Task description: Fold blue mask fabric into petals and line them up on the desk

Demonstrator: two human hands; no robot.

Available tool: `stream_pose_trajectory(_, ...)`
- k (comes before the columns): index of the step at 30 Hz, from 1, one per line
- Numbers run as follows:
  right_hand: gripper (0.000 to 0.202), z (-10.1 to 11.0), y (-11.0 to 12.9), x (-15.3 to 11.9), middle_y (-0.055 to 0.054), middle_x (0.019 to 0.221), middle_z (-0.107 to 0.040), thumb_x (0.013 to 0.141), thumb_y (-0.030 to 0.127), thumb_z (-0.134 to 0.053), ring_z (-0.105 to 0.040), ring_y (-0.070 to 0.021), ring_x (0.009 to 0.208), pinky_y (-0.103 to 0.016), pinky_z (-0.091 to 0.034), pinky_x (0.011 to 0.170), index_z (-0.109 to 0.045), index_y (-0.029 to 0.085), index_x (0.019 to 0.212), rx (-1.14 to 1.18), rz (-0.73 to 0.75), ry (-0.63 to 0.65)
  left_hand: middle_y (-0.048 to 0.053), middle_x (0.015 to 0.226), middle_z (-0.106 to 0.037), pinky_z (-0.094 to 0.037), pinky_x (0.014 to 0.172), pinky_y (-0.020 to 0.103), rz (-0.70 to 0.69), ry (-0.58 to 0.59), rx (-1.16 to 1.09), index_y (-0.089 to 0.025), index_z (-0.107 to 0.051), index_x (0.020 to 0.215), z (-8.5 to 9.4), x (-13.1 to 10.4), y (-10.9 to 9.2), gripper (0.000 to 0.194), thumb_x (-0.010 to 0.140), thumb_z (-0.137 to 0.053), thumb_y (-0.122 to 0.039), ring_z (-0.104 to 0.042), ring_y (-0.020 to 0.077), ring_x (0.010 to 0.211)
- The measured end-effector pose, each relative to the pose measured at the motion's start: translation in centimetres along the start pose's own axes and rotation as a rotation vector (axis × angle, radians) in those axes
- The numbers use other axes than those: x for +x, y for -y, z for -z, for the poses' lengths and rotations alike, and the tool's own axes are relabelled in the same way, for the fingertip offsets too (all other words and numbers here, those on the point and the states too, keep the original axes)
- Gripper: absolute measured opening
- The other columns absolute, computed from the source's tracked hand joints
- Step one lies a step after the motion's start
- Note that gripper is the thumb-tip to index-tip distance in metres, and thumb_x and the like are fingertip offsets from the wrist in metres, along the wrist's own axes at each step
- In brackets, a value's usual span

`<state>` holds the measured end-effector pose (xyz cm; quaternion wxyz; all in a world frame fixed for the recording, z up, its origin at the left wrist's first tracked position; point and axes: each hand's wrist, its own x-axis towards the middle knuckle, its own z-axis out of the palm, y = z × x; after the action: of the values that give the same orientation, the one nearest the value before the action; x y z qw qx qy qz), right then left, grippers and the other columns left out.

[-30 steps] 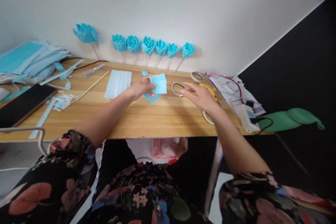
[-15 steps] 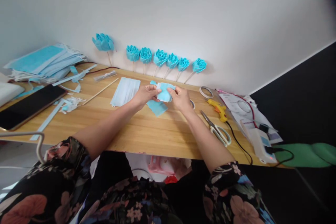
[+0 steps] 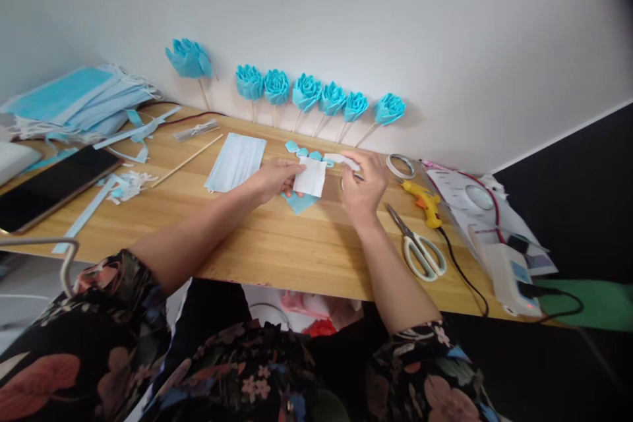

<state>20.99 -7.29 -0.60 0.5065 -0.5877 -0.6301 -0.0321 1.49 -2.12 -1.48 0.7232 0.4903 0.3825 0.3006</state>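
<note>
My left hand (image 3: 277, 179) pinches a white square (image 3: 311, 177) over a blue piece (image 3: 299, 204) on the table (image 3: 277, 244); my right hand (image 3: 364, 188), apart from my left, grips a white strip (image 3: 340, 159). Scissors (image 3: 410, 235) lie beside my right forearm.

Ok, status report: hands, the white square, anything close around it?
Left hand pinching white square. Right hand holding white strip. Blue piece partly hidden behind the square. Scissors and yellow glue gun lying to the right.

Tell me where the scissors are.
In the head view, the scissors lie on the table's right side, beside the right forearm, below the yellow glue gun.
</note>
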Motion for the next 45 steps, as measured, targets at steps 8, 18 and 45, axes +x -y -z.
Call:
stream_pose_trajectory(8, 0.041, -1.7, -0.1, -1.0, -0.003, 0.100, -0.077, 0.089, 0.005, -0.051, -0.063, -0.0243, 0.102, -0.041, -0.050, 0.094, -0.081, 0.032, 0.095, -0.068, 0.370, 0.265, 0.006, 0.059, -0.065, -0.028, 0.039, 0.022, -0.070, 0.040, -0.089, -0.012, -0.069, 0.076, 0.1, -0.2, -0.4, 0.041, 0.100, -0.057, -0.044, -0.058, 0.0115, 0.046)
stream_pose_trajectory(18, 0.041, -0.7, 0.0, -0.5, -0.008, 0.128, -0.072, 0.100, 0.040, -0.048, -0.064, -0.0244, 0.122, -0.046, -0.048, 0.108, -0.063, 0.028, 0.135, 0.323, -0.068, 0.260, 0.001, 0.060, -0.065, -0.032, 0.045, 0.023, -0.182, -0.067, 0.081, -0.013, -0.074, 0.083, 0.1, -0.6, -0.8, 0.006, 0.086, -0.072, -0.018, -0.052, 0.0088, 0.047)
stream_pose_trajectory(45, 0.013, 0.5, 0.7, 0.6, -0.004, 0.114, -0.077, 0.081, 0.037, -0.075, -0.069, -0.0239, 0.109, -0.042, -0.050, 0.101, -0.073, 0.024, 0.078, 0.427, -0.006, 0.392, 0.000, 0.053, -0.055, -0.033, 0.047, 0.022, -0.243, 0.014, 0.283, -0.015, -0.061, 0.066, -0.5, -1.1, -0.8, 0.034, 0.096, -0.062, -0.031, -0.048, 0.0086, 0.048)
